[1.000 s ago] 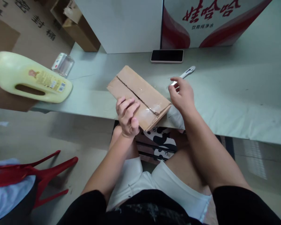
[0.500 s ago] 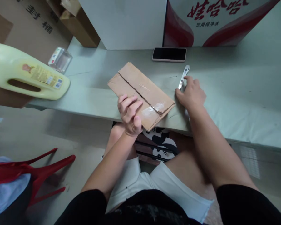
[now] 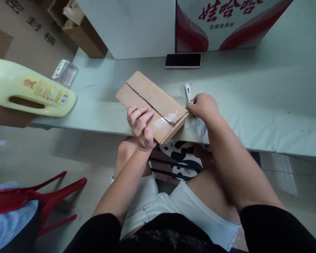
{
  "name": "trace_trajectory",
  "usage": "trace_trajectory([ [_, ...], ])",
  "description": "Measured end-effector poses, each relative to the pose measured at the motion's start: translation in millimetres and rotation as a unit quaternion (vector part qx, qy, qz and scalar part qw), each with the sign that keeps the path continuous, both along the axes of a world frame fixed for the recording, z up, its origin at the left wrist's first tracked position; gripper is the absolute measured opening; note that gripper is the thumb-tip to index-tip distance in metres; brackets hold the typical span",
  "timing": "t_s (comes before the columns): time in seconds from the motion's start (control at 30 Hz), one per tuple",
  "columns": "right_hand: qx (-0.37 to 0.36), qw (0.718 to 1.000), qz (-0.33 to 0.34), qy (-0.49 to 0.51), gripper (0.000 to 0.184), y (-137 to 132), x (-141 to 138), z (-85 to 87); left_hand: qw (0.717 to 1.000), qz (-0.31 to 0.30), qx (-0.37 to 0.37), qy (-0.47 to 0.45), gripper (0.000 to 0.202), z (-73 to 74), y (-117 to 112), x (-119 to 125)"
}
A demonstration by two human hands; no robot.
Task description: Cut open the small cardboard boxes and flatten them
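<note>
A small flat cardboard box (image 3: 158,102) sits slantwise at the table's front edge, with a dark seam across its top and clear tape near the right end. My left hand (image 3: 140,128) grips its near side, fingers lying over the top face. To the right of the box, my right hand (image 3: 204,105) is closed, pinching the lower end of a white utility knife (image 3: 188,92). The knife's upper end points away from me; the fingers hide its lower part. Beneath the right wrist lies crumpled clear plastic (image 3: 201,128).
A black-screened phone (image 3: 183,60) lies before a large white and red carton (image 3: 223,31). On the left are a yellow jug (image 3: 34,88), a clear plastic case (image 3: 65,73) and brown cartons (image 3: 88,37). A red chair (image 3: 52,196) stands on the floor at lower left.
My right hand has shifted left toward the box, and its fingers have closed on the knife, which has turned and tilts the other way. My left hand keeps its hold on the box.
</note>
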State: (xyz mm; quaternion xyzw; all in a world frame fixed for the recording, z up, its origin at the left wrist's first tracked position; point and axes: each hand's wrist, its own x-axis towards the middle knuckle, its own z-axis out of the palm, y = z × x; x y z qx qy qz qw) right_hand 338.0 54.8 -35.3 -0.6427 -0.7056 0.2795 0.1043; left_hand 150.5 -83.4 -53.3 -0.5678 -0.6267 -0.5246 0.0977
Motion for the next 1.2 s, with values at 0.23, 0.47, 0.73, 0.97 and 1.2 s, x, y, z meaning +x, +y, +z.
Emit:
trace_trajectory([
  [0.23,-0.042,0.855,-0.062,0.514,0.030,-33.8,22.8,20.1,1.000,0.005,0.015,0.014,0.064,1.0,0.1,1.2],
  [0.47,0.104,0.826,-0.031,0.553,0.033,-75.4,33.2,30.0,0.996,-0.027,0.074,0.029,0.048,9.3,5.7,16.5],
  [0.73,0.109,0.857,0.018,0.503,0.024,-100.4,26.6,45.2,0.997,-0.004,0.051,0.059,0.042,20.3,8.4,48.5],
  [0.97,0.114,0.862,-0.014,0.494,0.023,-97.8,21.3,38.2,0.994,0.025,0.049,0.091,0.045,20.3,14.7,60.1],
  [1.2,0.163,0.883,-0.004,0.439,0.022,-91.2,13.0,38.7,0.995,0.006,0.049,0.082,0.045,19.1,16.5,60.0],
])
